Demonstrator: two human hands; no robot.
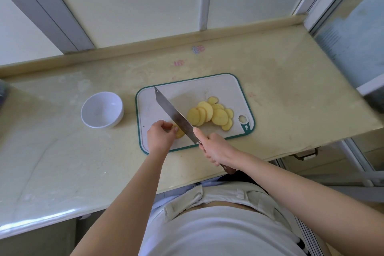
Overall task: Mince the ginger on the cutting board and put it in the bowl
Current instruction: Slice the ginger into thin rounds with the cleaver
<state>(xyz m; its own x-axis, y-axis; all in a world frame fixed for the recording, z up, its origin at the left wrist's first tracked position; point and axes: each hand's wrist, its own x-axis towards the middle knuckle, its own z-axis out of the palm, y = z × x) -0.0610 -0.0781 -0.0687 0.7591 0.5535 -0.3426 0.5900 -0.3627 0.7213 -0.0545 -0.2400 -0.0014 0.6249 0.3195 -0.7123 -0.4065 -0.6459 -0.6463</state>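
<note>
Your left hand point(161, 134) lies just beside the knife point(174, 114) edge, and that is the main hazard: with the fingertips curled so near the blade, a stroke that drifts left, or a small ginger stub point(180, 133) that rolls or slips under pressure, could bring the edge onto a finger. A second risk is that the stub, being short, may skid across the smooth cutting board point(187, 87) and off its near edge onto the worktop point(291, 89). The left hand is partly closed, fingers bent down and pinching the stub against the near-left part of the board. Your right hand point(216, 148) is wrapped fully round the knife handle, with the blade angled away across the board and its heel close to the stub; whether the edge touches the board cannot be told. The ginger slices point(209, 115) lie overlapped in a fan on the right half of the board, well apart from both hands, still whole rounds and not yet minced. The white bowl point(102, 93) stands on the worktop just left of the board, with nothing visible inside.
</note>
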